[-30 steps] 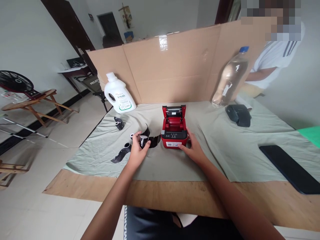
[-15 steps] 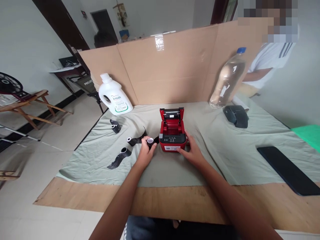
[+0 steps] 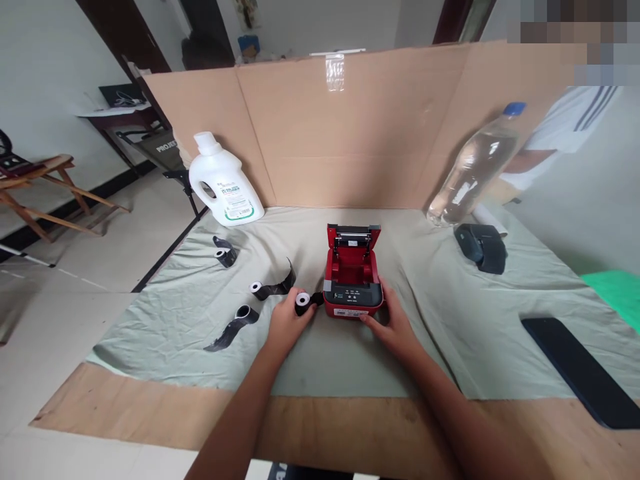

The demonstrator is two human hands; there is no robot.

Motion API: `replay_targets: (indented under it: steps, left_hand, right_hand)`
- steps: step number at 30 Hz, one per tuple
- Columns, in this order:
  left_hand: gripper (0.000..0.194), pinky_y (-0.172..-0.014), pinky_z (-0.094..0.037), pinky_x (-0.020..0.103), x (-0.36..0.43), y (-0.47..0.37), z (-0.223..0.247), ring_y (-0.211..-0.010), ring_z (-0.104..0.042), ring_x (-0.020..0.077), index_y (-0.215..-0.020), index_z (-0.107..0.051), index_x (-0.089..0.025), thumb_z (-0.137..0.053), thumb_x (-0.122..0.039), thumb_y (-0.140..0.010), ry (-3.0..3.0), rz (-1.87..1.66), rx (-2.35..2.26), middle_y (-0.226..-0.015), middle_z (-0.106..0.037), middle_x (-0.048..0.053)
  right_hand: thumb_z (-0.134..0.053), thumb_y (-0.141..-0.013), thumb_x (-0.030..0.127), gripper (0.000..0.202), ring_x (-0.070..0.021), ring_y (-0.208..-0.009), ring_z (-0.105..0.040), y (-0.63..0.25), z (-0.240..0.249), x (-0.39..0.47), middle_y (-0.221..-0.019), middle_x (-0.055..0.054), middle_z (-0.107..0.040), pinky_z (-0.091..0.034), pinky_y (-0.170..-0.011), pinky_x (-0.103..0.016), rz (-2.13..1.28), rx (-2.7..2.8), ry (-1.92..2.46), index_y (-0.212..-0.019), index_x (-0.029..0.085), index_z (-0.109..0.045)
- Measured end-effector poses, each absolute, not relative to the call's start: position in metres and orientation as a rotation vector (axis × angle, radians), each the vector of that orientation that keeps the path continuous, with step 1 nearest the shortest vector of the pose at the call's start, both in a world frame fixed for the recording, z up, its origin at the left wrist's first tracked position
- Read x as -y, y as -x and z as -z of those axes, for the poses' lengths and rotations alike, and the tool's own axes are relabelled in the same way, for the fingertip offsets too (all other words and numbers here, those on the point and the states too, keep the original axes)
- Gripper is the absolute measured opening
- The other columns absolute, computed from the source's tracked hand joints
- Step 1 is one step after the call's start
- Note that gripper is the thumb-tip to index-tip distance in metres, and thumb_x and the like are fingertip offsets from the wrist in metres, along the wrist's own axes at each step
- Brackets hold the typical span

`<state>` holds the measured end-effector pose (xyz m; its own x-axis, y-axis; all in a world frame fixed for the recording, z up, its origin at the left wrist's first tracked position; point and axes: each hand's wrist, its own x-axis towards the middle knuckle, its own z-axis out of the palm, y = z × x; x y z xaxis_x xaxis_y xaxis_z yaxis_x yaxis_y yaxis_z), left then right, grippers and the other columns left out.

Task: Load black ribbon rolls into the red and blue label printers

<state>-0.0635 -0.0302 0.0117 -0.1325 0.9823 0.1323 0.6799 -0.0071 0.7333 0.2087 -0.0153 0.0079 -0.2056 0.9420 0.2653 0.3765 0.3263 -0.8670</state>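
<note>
Pinched between the thumb and fingers of the left hand (image 3: 289,321) is a black roll (image 3: 302,302) with a white end ring; its far side and some of the fingers are hidden, and its loose strip is lost to view beside the red device (image 3: 353,280). By the right hand (image 3: 399,321), the device is touched at its front right corner, thumb at the front and fingers along the side; whether it is firmly gripped cannot be told, as the fingertips are partly concealed.

The red device is set near the middle of the cloth (image 3: 350,367), its lid raised and its inside exposed; the print on its front label is too small to be read. Three more partly unwound rolls (image 3: 247,315) are scattered to its left. Behind them, a white jug (image 3: 227,187) is stood by the cardboard (image 3: 350,140). At right, a clear bottle (image 3: 475,170) is leaned, with a dark gadget (image 3: 481,248) placed near its base. A black phone (image 3: 580,373) is cut off by the frame, and a person's sleeve (image 3: 575,120) is partly covered by the cardboard.
</note>
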Motion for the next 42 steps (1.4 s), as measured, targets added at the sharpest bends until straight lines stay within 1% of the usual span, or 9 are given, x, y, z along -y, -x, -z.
replay_targets:
  steps: [8, 12, 16, 20, 23, 29, 32, 37, 42]
  left_hand:
    - [0.024, -0.067, -0.046, 0.029, 0.029, 0.061, -0.011, -0.073, -0.066, 0.0215, -0.099, -0.055, -0.027, -0.068, -0.040, -0.084, -1.694, -0.936, -1.811, -0.081, -0.069, -0.002]
    - [0.031, -0.074, -0.049, 0.032, 0.035, 0.066, -0.013, -0.085, -0.068, 0.0234, -0.110, -0.056, -0.027, -0.069, -0.040, -0.085, -1.735, -0.917, -1.786, -0.095, -0.071, 0.001]
    - [0.023, -0.077, -0.048, 0.035, 0.040, 0.070, -0.016, -0.097, -0.065, 0.0277, -0.099, -0.055, -0.025, -0.069, -0.037, -0.085, -1.974, -0.819, -1.873, -0.098, -0.067, 0.006]
    - [0.022, -0.068, -0.045, 0.032, 0.041, 0.071, -0.018, -0.086, -0.065, 0.0261, -0.090, -0.050, -0.024, -0.067, -0.038, -0.087, -2.000, -0.759, -1.894, -0.092, -0.065, 0.006]
    - [0.022, -0.063, -0.043, 0.031, 0.040, 0.073, -0.020, -0.077, -0.066, 0.0253, -0.091, -0.049, -0.024, -0.063, -0.040, -0.089, -1.959, -0.786, -1.915, -0.085, -0.065, 0.005]
    - [0.041, -0.066, -0.045, 0.030, 0.043, 0.083, -0.027, -0.068, -0.063, 0.0202, -0.120, -0.044, -0.022, -0.063, -0.043, -0.091, -1.649, -1.236, -1.866, -0.094, -0.068, 0.006]
    - [0.054, -0.068, -0.047, 0.030, 0.047, 0.085, -0.042, -0.068, -0.060, 0.0160, -0.127, -0.039, -0.021, -0.068, -0.045, -0.088, -1.527, -1.503, -1.795, -0.103, -0.067, 0.007]
    - [0.043, -0.076, -0.048, 0.027, 0.041, 0.075, -0.094, -0.092, -0.063, 0.0192, -0.114, -0.055, -0.020, -0.073, -0.046, -0.084, -1.517, -1.759, -1.538, -0.107, -0.065, 0.006]
    - [0.044, -0.059, -0.041, 0.021, 0.011, 0.049, -0.142, -0.069, -0.053, 0.0112, -0.109, -0.066, -0.019, -0.071, -0.056, -0.085, -1.419, -1.358, -1.079, -0.087, -0.059, 0.002]
  right_hand:
    - [-0.067, -0.093, 0.044, 0.081, -0.0340, -0.140, -0.046, -0.208, -0.005, 0.021, -0.152, -0.012, -0.047, -0.041, -0.116, -0.057, -0.828, 1.753, 1.207, -0.161, 0.031, -0.026]
    - [-0.067, -0.092, 0.047, 0.079, -0.0353, -0.136, -0.050, -0.206, -0.006, 0.021, -0.147, -0.014, -0.050, -0.044, -0.113, -0.058, -0.808, 1.743, 1.216, -0.159, 0.028, -0.030]
    - [-0.068, -0.089, 0.051, 0.081, -0.0354, -0.127, -0.056, -0.204, -0.006, 0.021, -0.142, -0.016, -0.054, -0.049, -0.107, -0.057, -0.796, 1.719, 1.215, -0.158, 0.025, -0.033]
    - [-0.070, -0.087, 0.052, 0.085, -0.0329, -0.114, -0.062, -0.203, -0.003, 0.017, -0.139, -0.016, -0.056, -0.051, -0.101, -0.056, -0.779, 1.717, 1.229, -0.158, 0.024, -0.033]
    - [-0.072, -0.085, 0.051, 0.089, -0.0328, -0.119, -0.059, -0.203, 0.000, 0.012, -0.144, -0.016, -0.052, -0.050, -0.103, -0.055, -0.774, 1.725, 1.203, -0.159, 0.025, -0.030]
    - [-0.074, -0.083, 0.049, 0.093, -0.0327, -0.125, -0.056, -0.204, 0.003, 0.007, -0.144, -0.016, -0.050, -0.051, -0.102, -0.053, -0.776, 1.732, 1.184, -0.160, 0.025, -0.028]
    - [-0.075, -0.082, 0.049, 0.093, -0.0303, -0.116, -0.060, -0.204, 0.004, 0.007, -0.137, -0.014, -0.053, -0.053, -0.098, -0.051, -0.781, 1.719, 1.186, -0.159, 0.026, -0.030]
    - [-0.075, -0.081, 0.049, 0.093, -0.0285, -0.111, -0.062, -0.204, 0.003, 0.008, -0.134, -0.014, -0.054, -0.055, -0.097, -0.049, -0.789, 1.717, 1.175, -0.159, 0.028, -0.029]
    - [-0.074, -0.081, 0.051, 0.093, -0.0294, -0.111, -0.062, -0.204, 0.005, 0.007, -0.135, -0.014, -0.055, -0.054, -0.098, -0.050, -0.780, 1.710, 1.174, -0.160, 0.027, -0.029]
